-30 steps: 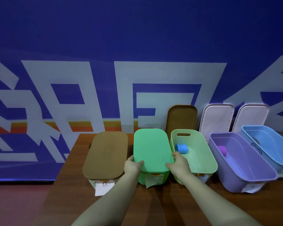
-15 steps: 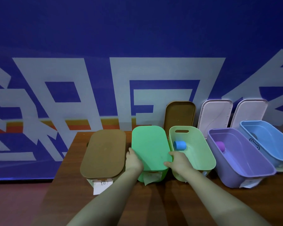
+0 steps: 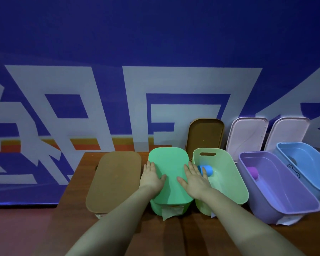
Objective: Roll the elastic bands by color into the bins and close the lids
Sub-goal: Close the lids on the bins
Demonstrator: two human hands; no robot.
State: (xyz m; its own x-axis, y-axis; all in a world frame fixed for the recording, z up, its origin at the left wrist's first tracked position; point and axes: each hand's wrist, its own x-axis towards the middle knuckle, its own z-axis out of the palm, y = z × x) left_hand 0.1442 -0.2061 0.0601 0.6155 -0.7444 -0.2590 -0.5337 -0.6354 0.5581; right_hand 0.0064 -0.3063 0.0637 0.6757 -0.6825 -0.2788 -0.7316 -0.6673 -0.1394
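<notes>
Wood-brown table lies nearest, with both forearms reaching out over it. The left hand and right hand lie flat on the green lid, fingers straight and slightly spread, gripping nothing and pressing down. The lid sits on the green bin, whose long axis runs straight away from the person. This looks like the seating press on that bin. To its left is the brown-lidded bin, already closed. Just right of the right hand is the open light green bin, with a blue roll lying in it just beyond that hand's fingertips. Further right stand the open purple bin, holding a purple roll, and the open blue bin, whose contents I cannot make out. The next closing likely turns on the brown lid. It stands on end directly behind the light green bin, leaning against the wall, its long axis upright while the bin's runs front to back. It lies ahead and slightly right of the right hand, the nearer one, and would have to tip forward and down. Two pale lids lean likewise behind the purple and blue bins.
</notes>
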